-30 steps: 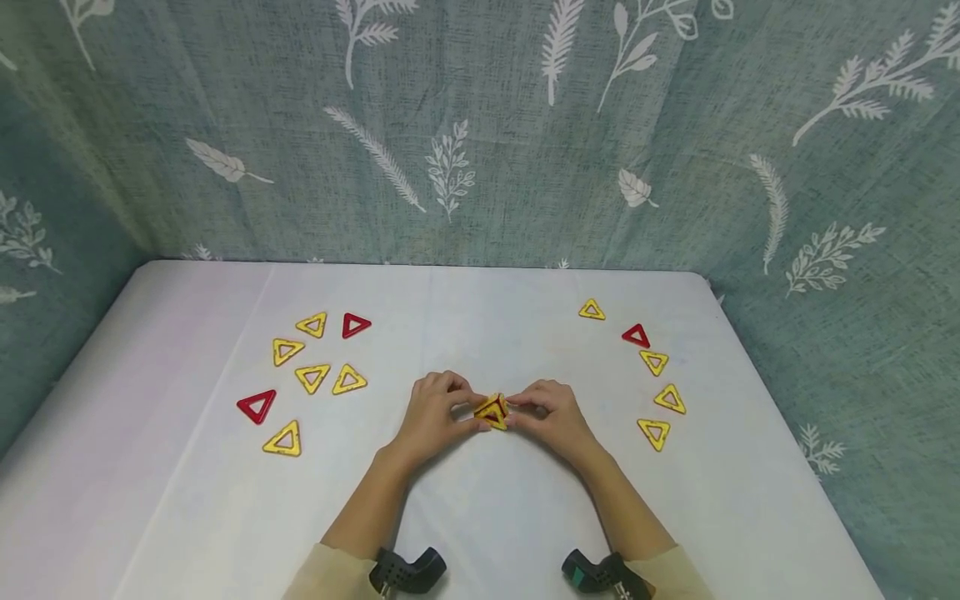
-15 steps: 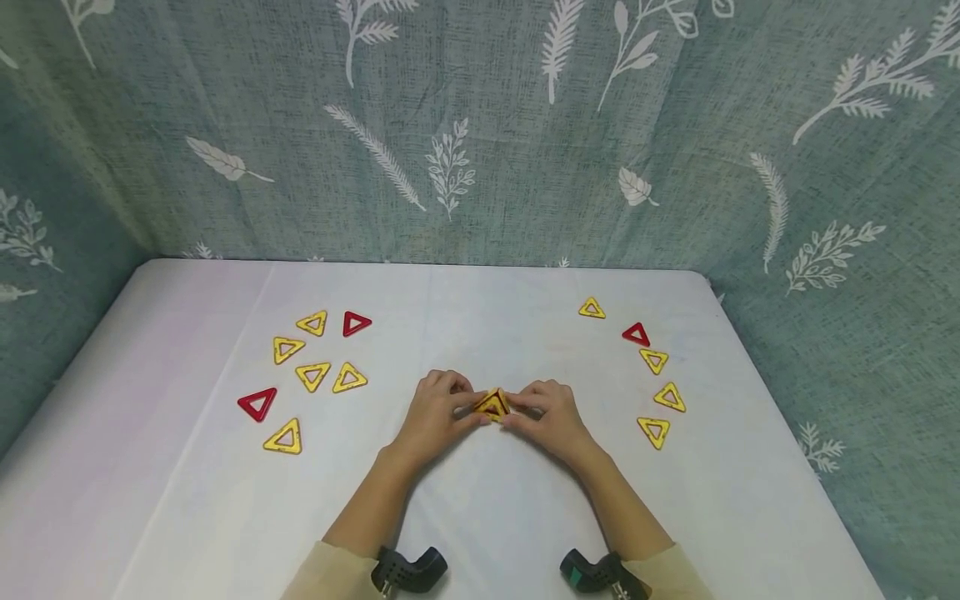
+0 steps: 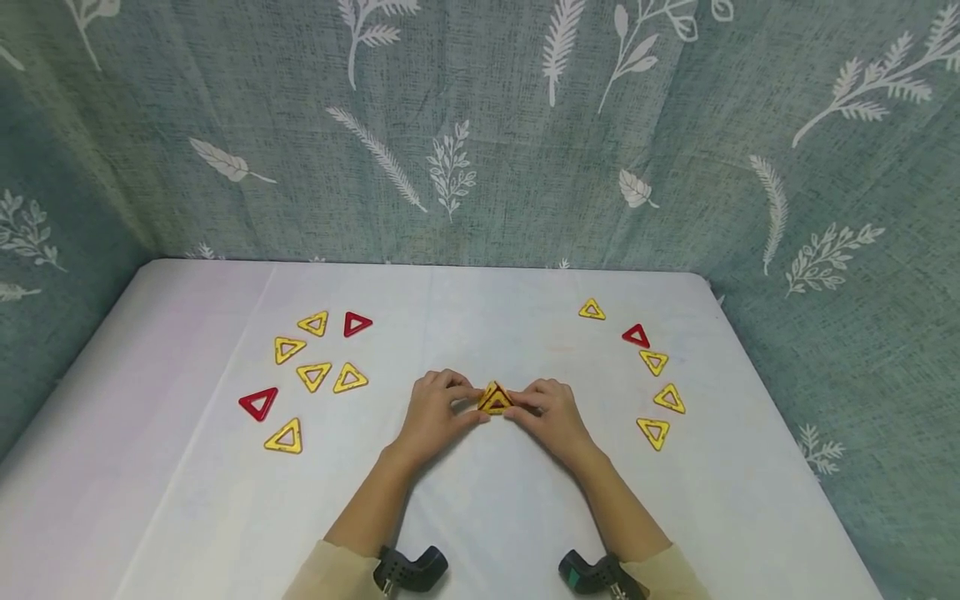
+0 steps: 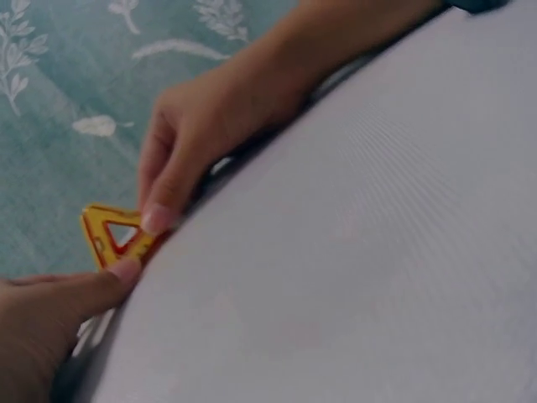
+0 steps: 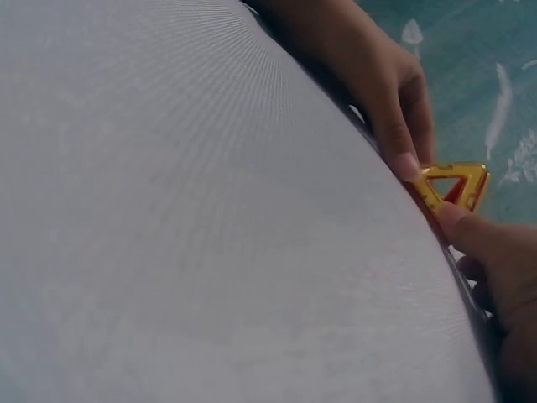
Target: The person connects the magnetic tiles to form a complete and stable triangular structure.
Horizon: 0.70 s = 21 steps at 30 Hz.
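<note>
Both hands pinch a small pyramid of magnetic triangle tiles (image 3: 495, 400) at the table's middle. Its near face is a yellow open-centred triangle; red edging shows behind it. My left hand (image 3: 435, 412) grips its left side between thumb and fingers. On the opposite side, my right hand (image 3: 553, 417) grips it the same way. In the left wrist view the yellow tile (image 4: 99, 220) stands upright, with a thumb at each lower corner. The right wrist view shows the same yellow face (image 5: 477, 178) and red inside its opening. The pyramid's rear is hidden.
Several loose yellow triangle tiles (image 3: 350, 378) and two red ones (image 3: 258, 404) lie flat on the left. Further yellow tiles (image 3: 653, 433) and one red tile (image 3: 636, 335) lie on the right. A leaf-patterned curtain (image 3: 480, 167) hangs behind the white table (image 3: 480, 317).
The pyramid has turned in the fingers and shifted slightly away from the body, so a yellow face now points forward. Both hands keep hold; the loose tiles stay put.
</note>
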Available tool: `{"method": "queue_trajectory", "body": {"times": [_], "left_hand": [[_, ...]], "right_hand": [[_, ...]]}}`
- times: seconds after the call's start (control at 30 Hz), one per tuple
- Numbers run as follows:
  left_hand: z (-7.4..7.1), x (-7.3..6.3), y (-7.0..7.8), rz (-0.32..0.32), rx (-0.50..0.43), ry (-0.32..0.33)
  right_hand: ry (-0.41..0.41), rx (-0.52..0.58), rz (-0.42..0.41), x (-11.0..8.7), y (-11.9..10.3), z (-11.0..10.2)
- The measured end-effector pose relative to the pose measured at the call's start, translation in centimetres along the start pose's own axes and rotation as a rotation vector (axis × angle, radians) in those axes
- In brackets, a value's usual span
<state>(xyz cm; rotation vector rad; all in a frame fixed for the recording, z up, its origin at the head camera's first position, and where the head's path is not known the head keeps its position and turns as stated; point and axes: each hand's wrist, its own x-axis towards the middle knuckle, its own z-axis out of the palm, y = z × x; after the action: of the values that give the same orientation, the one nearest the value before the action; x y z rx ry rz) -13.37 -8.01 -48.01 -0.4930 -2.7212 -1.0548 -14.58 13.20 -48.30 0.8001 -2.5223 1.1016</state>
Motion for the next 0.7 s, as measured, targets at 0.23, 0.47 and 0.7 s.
{"method": "queue_trajectory", "body": {"times": [0.23, 0.47, 0.7], "left_hand": [[0.3, 0.7, 0.4, -0.122, 0.031, 0.015], [0.3, 1.9, 0.0, -0.144, 0.082, 0.014], [0.8, 3.4, -0.1, -0.205, 0.104, 0.023]], "right_hand": [[0.025, -0.021, 0.018, 1.2, 0.7, 0.5], [0.02, -0.046, 0.066, 2.6, 1.4, 0.9], [0.018, -0.033, 0.144, 3.8, 2.1, 0.9]]}}
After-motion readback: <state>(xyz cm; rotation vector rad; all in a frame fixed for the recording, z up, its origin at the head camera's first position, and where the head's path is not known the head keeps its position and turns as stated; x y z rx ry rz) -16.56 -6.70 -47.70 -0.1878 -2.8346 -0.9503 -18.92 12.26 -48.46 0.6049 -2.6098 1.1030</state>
